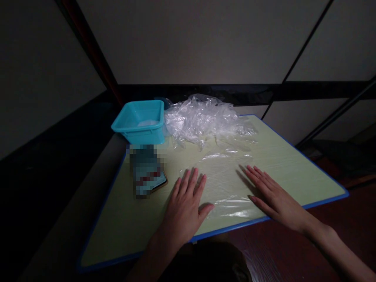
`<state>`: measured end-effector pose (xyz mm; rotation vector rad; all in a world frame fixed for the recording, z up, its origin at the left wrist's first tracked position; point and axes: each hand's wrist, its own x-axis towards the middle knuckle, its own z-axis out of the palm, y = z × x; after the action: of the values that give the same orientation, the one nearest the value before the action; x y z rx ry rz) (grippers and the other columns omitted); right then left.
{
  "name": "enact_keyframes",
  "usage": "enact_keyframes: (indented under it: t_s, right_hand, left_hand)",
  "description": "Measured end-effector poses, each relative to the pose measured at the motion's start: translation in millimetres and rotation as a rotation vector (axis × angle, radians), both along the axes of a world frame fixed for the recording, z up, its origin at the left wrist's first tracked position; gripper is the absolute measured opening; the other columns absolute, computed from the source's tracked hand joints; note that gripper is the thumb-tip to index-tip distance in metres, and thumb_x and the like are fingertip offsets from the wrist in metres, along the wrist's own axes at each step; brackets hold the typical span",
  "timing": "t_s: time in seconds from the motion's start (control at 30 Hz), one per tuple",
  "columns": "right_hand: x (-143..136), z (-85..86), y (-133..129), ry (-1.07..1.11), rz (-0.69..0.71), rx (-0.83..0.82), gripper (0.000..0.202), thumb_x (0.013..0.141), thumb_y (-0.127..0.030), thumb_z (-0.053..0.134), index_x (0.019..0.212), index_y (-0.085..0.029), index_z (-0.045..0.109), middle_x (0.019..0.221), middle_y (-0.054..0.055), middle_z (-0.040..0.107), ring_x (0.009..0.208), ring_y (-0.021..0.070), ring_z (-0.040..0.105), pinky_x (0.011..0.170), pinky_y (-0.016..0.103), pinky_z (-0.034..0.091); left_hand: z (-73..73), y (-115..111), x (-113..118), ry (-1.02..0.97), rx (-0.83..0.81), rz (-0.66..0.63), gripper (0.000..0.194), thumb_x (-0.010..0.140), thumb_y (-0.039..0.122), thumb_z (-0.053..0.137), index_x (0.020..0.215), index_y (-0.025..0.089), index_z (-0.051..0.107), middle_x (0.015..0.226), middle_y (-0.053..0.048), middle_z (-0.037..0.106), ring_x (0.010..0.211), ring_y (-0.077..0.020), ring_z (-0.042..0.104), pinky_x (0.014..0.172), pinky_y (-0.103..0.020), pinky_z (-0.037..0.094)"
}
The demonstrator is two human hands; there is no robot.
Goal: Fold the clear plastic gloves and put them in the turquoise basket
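Note:
A clear plastic bag (226, 184) lies spread flat on the pale yellow table (296, 168), near its front edge. My left hand (185, 207) rests palm down at the bag's left side, fingers spread and thumb stretched towards the bag. Over on the right side, my right hand (270, 194) is held palm down with fingers straight and thumb apart; whether it touches the bag I cannot tell. Neither hand grips anything. Behind the flat bag sits a crumpled heap of clear plastic bags (202, 117).
A turquoise plastic basket (141, 135) stands at the back left, something whitish inside it. In front of the basket lies a phone (160, 181), partly blurred out by pixelation. Blue edging borders the table. Pale panels (190, 43) rise behind it.

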<state>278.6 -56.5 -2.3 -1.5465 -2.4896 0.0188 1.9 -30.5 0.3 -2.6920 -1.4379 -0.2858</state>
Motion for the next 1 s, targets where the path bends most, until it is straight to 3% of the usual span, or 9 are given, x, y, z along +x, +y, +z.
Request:
enact_keyframes:
  t_s: [0.13, 0.23, 0.3, 0.4, 0.5, 0.6, 0.77, 0.87, 1.0]
  right_hand:
    - [14, 12.1, -15, 0.134, 0.070, -0.108, 0.060, 0.090, -0.039, 0.043, 0.142, -0.026, 0.017, 0.149, 0.003, 0.017, 0.135, 0.0219, 0.017, 0.105, 0.045, 0.030]
    - [13, 21.7, -25, 0.120, 0.191, -0.117, 0.062, 0.082, -0.047, 0.054, 0.138, -0.031, 0.030, 0.148, 0.001, 0.021, 0.135, 0.0257, 0.018, 0.105, 0.052, 0.028]
    - [8, 25.5, -29, 0.089, 0.285, -0.107, 0.053, 0.082, -0.043, 0.056, 0.131, -0.031, 0.042, 0.146, 0.001, 0.026, 0.134, 0.0269, 0.019, 0.104, 0.054, 0.028]
    - [2, 27.8, -30, 0.142, 0.336, -0.137, 0.027, 0.089, -0.029, 0.049, 0.113, -0.028, 0.060, 0.140, 0.000, 0.039, 0.131, 0.0235, 0.029, 0.100, 0.046, 0.038]
    - [-2, 32.3, -26, 0.247, 0.315, -0.182, 0.023, 0.091, -0.026, 0.045, 0.101, -0.026, 0.065, 0.123, 0.003, 0.057, 0.117, 0.0204, 0.048, 0.094, 0.041, 0.045]
    - [-10, 42.3, -16, 0.327, 0.306, -0.243, 0.024, 0.092, -0.027, 0.042, 0.097, -0.023, 0.065, 0.101, 0.004, 0.066, 0.095, 0.0169, 0.060, 0.082, 0.034, 0.050]
    - [-30, 53.0, 7, 0.468, 0.152, -0.299, 0.022, 0.092, -0.030, 0.041, 0.089, -0.019, 0.060, 0.082, 0.002, 0.064, 0.074, 0.0139, 0.060, 0.067, 0.027, 0.049]
    - [-39, 47.6, 19, 0.495, 0.058, -0.280, 0.023, 0.091, -0.032, 0.040, 0.085, -0.019, 0.059, 0.074, 0.001, 0.062, 0.062, 0.0121, 0.056, 0.055, 0.024, 0.045]
    - [-43, 34.3, 31, 0.475, -0.018, -0.218, 0.023, 0.090, -0.033, 0.041, 0.095, -0.018, 0.058, 0.066, 0.000, 0.061, 0.051, 0.0117, 0.051, 0.047, 0.024, 0.039]
  left_hand:
    - [-1.0, 3, -10, -0.062, 0.008, -0.034, 0.071, 0.082, 0.049, 0.052, 0.138, 0.013, 0.027, 0.146, -0.017, 0.022, 0.134, -0.0322, 0.017, 0.103, -0.051, 0.027]
    - [2.1, 2, -15, -0.161, -0.003, -0.063, 0.071, 0.083, 0.044, 0.052, 0.139, 0.011, 0.023, 0.147, -0.018, 0.019, 0.135, -0.0325, 0.014, 0.104, -0.054, 0.024]
    - [5.8, -1, -17, -0.250, -0.043, -0.122, 0.058, 0.086, 0.035, 0.050, 0.136, 0.013, 0.030, 0.147, -0.016, 0.022, 0.135, -0.0304, 0.015, 0.105, -0.053, 0.024]
    - [10.5, -11, -21, -0.417, -0.163, -0.202, 0.039, 0.088, 0.021, 0.044, 0.127, 0.019, 0.042, 0.140, -0.009, 0.038, 0.129, -0.0219, 0.033, 0.103, -0.042, 0.033]
    - [10.8, -21, -25, -0.575, -0.278, -0.165, 0.033, 0.087, 0.017, 0.045, 0.120, 0.023, 0.048, 0.120, -0.004, 0.058, 0.111, -0.0157, 0.053, 0.095, -0.032, 0.043]
    - [9.1, -28, -29, -0.672, -0.338, -0.080, 0.030, 0.085, 0.019, 0.049, 0.114, 0.022, 0.051, 0.106, -0.003, 0.065, 0.096, -0.0159, 0.061, 0.088, -0.031, 0.048]
    - [11.6, -29, -30, -0.721, -0.426, 0.010, 0.035, 0.080, 0.021, 0.052, 0.115, 0.021, 0.052, 0.101, -0.004, 0.066, 0.091, -0.0186, 0.062, 0.084, -0.035, 0.049]
    - [12.3, -27, -26, -0.760, -0.452, 0.048, 0.041, 0.074, 0.016, 0.058, 0.114, 0.020, 0.053, 0.096, -0.004, 0.067, 0.086, -0.0174, 0.062, 0.084, -0.035, 0.049]
    - [8.4, -24, -23, -0.830, -0.453, 0.066, 0.039, 0.072, 0.012, 0.056, 0.110, 0.019, 0.054, 0.093, -0.003, 0.067, 0.075, -0.0143, 0.062, 0.077, -0.031, 0.051]
